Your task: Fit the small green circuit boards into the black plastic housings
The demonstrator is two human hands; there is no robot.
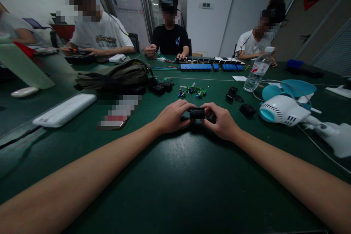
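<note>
Between my two hands is a small black plastic box-shaped housing [197, 113], just above the green table [186, 175]. My left hand [174, 116] grips its left end between thumb and fingers. At the opposite end, the thumb and fingers of my right hand [221, 121] close on it too. Beyond my hands lie several small green circuit boards [193, 90] with blue parts. Black plastic pieces [233, 94] and another black housing [247, 110] rest to the right. More black housings [160, 87] sit on the left, beside the bag.
A dark bag [117, 75], a phone [120, 113] and a white power strip-like box [65, 110] lie left. To the right stand a water bottle [258, 70] and a white-blue fan [285, 109]. Blue connector rows [196, 67] lie at the back, where several people sit.
</note>
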